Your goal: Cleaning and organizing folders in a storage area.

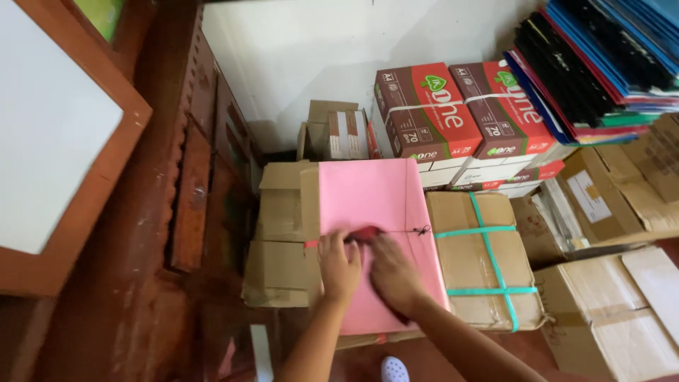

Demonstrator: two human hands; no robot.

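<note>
Pink paper bundle (371, 233), tied with string, lying on a cardboard box (279, 233). Left hand (341, 267) and right hand (393, 274) rest on it, fingers curled at a small red thing (365, 233); grip unclear. Likely heavy, floppy; best lifted by its edges.

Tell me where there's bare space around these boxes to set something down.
The far half of the pink bundle, beyond both hands, is bare. The strapped brown box to its right has a flat free top. The left hand and right hand fill the pink bundle's middle. Behind, the paper reams and folder stack are tightly packed.
</note>
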